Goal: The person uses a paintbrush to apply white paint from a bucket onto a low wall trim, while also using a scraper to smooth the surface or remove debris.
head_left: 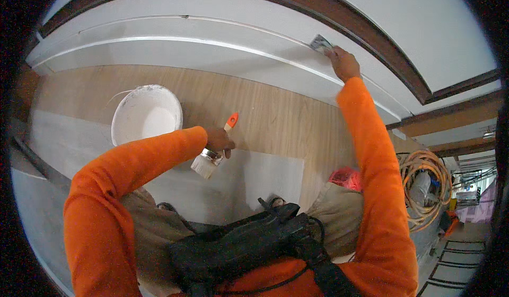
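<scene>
My left hand (pixel 217 140) is closed around the handle of a paintbrush (pixel 204 165). Its pale bristles point down towards me, and its orange handle tip sticks up past my fingers. Left of that hand stands a white bucket (pixel 178 109) with white paint inside, partly covered by my left sleeve. My right hand (pixel 345 64), stretched far out to the right, grips a flat grey scraper-like piece (pixel 320 43). That piece lies against the white wall panelling (pixel 254 37), close to the thin ledge above the skirting. Its exact kind is hard to make out.
Wood-look flooring (pixel 275 106) meets a greyish sheet (pixel 270 175) near my knees. A black bag (pixel 238 244) hangs at my front. Red plastic (pixel 345 178) lies by my right knee. Farther right is a coiled orange hose (pixel 445 180). Dark brown trim (pixel 339 19) frames the wall panels.
</scene>
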Motion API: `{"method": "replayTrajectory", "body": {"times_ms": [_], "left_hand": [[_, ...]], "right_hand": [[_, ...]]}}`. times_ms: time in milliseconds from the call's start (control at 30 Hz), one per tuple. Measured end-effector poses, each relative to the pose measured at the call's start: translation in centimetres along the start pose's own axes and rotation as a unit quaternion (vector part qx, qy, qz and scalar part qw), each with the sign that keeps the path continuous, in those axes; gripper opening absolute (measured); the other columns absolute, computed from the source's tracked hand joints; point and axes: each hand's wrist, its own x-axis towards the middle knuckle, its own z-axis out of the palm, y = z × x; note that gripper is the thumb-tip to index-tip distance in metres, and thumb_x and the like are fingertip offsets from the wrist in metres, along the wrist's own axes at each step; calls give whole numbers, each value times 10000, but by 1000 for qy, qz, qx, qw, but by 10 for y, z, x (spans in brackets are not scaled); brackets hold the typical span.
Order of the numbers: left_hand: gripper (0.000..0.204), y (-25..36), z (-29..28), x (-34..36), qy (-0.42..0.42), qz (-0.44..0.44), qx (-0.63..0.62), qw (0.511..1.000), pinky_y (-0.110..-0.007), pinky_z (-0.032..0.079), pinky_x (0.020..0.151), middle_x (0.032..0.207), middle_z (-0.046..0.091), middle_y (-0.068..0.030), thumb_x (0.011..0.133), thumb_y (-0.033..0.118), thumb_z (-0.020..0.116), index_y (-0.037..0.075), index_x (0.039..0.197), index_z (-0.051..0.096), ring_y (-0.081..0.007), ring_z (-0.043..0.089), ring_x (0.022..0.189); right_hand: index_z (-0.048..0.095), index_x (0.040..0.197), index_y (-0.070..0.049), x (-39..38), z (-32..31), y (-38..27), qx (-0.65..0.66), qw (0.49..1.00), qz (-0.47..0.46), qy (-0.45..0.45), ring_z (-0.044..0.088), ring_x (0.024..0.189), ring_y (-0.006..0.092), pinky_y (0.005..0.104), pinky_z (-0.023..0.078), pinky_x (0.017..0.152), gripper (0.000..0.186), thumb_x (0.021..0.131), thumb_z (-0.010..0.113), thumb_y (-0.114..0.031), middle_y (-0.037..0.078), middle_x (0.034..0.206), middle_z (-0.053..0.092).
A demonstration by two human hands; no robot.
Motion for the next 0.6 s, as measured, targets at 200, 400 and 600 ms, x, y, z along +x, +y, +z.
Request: {"method": "replayTrajectory", "body": {"times_ms": [200,400,600], "left_hand": [[237,1,0,-6,47,65,42,996,-365,495,781,987,653,-25,833,203,464,67,980,591,-230,621,908],[252,-6,7,-7,20,71,101,992,-359,502,756,990,652,-34,824,191,463,65,1010,578,-240,625,888],[251,0,-1,-14,62,66,60,994,-370,502,737,999,651,-29,820,185,461,64,1009,574,-257,623,888]], "right_hand": [[534,1162,-122,5,9,-4,35,999,-25,30,566,975,358,443,446,832,511,864,403,-516,178,1046,602],[535,1176,-138,-7,-6,3,29,999,6,15,574,972,338,429,456,824,486,861,426,-492,153,1040,610],[534,1170,-176,2,5,-20,3,997,-69,34,581,946,350,436,460,811,436,879,398,-470,169,975,620]]}}
